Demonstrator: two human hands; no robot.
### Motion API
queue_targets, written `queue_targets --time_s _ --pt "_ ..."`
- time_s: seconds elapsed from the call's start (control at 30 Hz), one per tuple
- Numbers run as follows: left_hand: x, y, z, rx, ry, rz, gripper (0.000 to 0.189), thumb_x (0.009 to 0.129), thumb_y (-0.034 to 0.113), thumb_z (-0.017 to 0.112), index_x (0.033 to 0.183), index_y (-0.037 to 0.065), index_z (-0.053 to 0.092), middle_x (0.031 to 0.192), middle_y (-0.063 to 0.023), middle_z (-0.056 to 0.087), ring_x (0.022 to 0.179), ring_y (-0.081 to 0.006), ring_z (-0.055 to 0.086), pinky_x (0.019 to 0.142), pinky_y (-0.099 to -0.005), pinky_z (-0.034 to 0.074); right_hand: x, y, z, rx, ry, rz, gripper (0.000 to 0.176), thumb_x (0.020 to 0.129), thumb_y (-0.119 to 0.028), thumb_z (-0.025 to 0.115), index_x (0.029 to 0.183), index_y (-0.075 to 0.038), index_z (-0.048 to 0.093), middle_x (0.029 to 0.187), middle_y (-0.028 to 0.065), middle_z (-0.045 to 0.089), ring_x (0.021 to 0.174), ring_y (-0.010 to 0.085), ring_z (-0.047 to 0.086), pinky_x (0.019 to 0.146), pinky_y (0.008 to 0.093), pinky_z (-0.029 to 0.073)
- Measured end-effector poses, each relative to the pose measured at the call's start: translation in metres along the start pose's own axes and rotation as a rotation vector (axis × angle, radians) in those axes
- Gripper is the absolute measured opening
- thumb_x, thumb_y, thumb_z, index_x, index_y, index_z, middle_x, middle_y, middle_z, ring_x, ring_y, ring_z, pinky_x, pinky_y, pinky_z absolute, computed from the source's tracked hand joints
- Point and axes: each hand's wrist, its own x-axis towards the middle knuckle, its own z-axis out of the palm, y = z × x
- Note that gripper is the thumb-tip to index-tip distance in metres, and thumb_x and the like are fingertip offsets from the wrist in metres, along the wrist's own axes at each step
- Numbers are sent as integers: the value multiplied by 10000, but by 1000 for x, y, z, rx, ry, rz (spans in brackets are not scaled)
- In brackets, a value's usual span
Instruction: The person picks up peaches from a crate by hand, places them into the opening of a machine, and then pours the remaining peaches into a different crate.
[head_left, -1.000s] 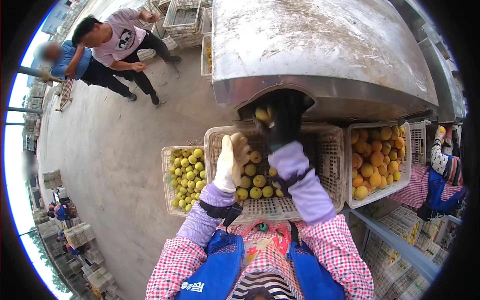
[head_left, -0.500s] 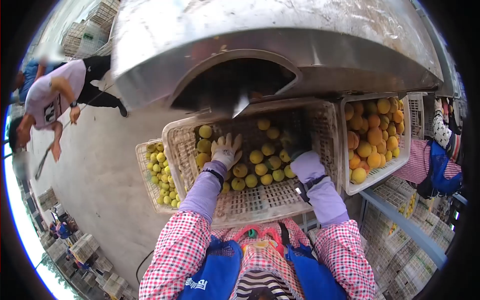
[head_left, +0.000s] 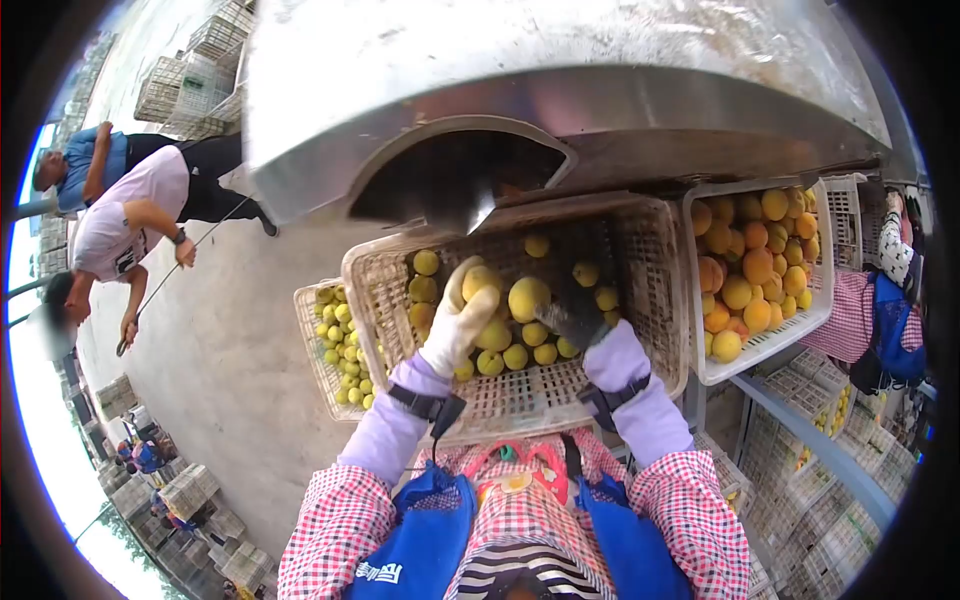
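Note:
A large dirty white crate [head_left: 665,290] stands before me with several yellow-green fruits in it. My left hand [head_left: 458,318], in a white glove, is raised over the crate's left half with its fingers wrapped round a yellow fruit [head_left: 481,283]. Beside it my right hand [head_left: 578,318], in a dark glove, holds a larger yellow fruit [head_left: 528,299] at its fingertips. More fruits lie below and around both hands, such as a green one [head_left: 515,356] near the front. Part of the right hand blends into the dark crate bottom.
A metal chute [head_left: 570,95] overhangs the crate's back edge. On the right is a crate of orange fruit [head_left: 822,300]; on the left, a crate of small green fruit [head_left: 308,350]. Two people stand at the far left, one holding a thin rod [head_left: 185,262]. A blue rail [head_left: 820,450] runs at right.
My left hand has closed round a fruit and lifted it. My right hand has moved inward and now holds a fruit. The view has shifted slightly, and the person in blue shows more.

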Motion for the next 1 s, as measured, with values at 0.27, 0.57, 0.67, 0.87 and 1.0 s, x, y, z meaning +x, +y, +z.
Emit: queue_targets --time_s 0.27,0.57,0.67,0.87,1.0 --pt "-72 61 48 -62 49 148 754 980 263 720 1579 53 314 1397 -102 543 1270 -206 562 1092 -377 470 -54 -129 42 -89 388 -258 725 820 -332 862 1409 -20 577 1356 214 618 1269 339 602 1088 427 488" --pt "-66 113 34 -36 72 375 770 967 175 697 1605 83 277 1323 -99 582 1145 -194 624 960 -350 551 40 -175 44 -653 679 -668 757 765 -290 848 1377 44 554 1437 241 549 1340 461 502 1142 554 402" --pt "-72 110 19 26 143 288 829 925 200 740 1611 109 285 1216 -92 608 930 -174 675 744 -335 612 80 -149 51 -752 691 -644 773 835 -285 789 1465 20 461 1498 258 480 1379 473 457 1170 547 364" --pt "-77 115 20 -132 44 211 688 1016 323 626 1609 148 326 1233 -104 620 926 -176 683 762 -335 610 67 -261 36 -635 62 231 734 910 -300 757 1520 -77 415 1400 262 541 1210 431 602 978 512 516" --pt "-81 121 22 -110 -59 253 682 1090 456 484 1608 53 297 1324 -109 611 1028 -176 653 915 -346 558 81 -190 32 -336 376 -519 736 873 -375 817 1463 -62 509 1281 257 632 1194 402 625 973 490 521"
